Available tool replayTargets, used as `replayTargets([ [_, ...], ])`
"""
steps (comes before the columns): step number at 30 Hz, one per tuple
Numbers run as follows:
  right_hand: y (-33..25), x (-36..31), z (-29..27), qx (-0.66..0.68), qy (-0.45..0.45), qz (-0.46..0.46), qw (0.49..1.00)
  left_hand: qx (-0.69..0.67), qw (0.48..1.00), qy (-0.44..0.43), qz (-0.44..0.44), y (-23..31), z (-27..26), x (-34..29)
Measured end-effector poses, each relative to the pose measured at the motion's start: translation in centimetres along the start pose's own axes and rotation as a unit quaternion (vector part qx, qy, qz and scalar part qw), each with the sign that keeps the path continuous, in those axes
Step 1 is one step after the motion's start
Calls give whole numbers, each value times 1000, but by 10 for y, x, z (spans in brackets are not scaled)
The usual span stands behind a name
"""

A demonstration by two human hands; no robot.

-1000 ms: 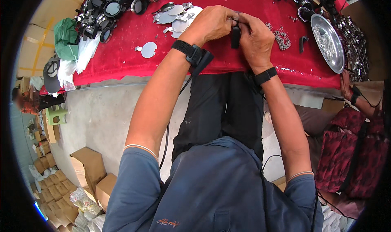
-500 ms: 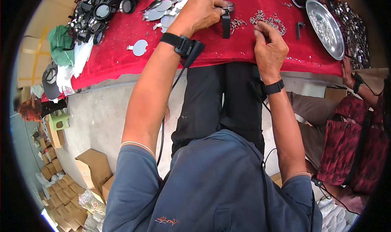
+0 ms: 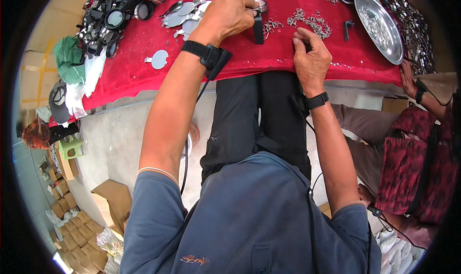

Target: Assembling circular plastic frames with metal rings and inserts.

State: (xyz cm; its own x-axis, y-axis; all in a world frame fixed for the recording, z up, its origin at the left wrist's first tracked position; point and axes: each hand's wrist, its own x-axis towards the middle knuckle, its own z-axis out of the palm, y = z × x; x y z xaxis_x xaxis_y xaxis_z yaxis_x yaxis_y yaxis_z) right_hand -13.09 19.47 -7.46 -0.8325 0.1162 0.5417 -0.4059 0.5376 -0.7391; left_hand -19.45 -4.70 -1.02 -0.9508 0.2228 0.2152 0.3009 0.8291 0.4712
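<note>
At the table's far middle, my left hand (image 3: 229,15) is closed on a watch (image 3: 260,6) with a round metal case. The watch's black strap (image 3: 258,29) hangs down toward me. My right hand (image 3: 312,60) is near the table's front edge, with thumb and forefinger drawn together; anything between them is too small to make out. Just beyond its fingertips lies a loose pile of small metal buckles (image 3: 314,24), and a smaller cluster of buckles (image 3: 271,28) lies between my hands. A separate black strap piece (image 3: 346,30) rests to the right.
Round grey discs with tabs (image 3: 180,18) lie left of my left hand, one disc (image 3: 159,59) apart. Black-strapped watches (image 3: 115,19) are heaped far left. A metal tray (image 3: 397,53) of small parts stands right, near another person's hand (image 3: 408,79). Red cloth (image 3: 129,72) covers the table.
The whole view has shifted slightly, so the table things appear a little to the left. Both hands keep much the same pose, the left one still on the watch.
</note>
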Motion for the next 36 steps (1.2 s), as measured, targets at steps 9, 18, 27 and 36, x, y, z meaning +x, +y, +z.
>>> replayTargets([
  [9, 7, 44, -79, -42, -44, 34, 998, -99, 994, -27, 45, -28, -2, 5],
  [18, 138, 197, -215, -394, -130, -4, 910, -63, 997, -9, 44, -8, 5, 10],
  [27, 162, 196, -165, -452, -196, 120, 862, -121, 992, 26, 35, -12, 11, 0],
  [36, 169, 191, -163, -436, -185, 143, 869, -163, 986, 9, -21, -6, 6, -5],
])
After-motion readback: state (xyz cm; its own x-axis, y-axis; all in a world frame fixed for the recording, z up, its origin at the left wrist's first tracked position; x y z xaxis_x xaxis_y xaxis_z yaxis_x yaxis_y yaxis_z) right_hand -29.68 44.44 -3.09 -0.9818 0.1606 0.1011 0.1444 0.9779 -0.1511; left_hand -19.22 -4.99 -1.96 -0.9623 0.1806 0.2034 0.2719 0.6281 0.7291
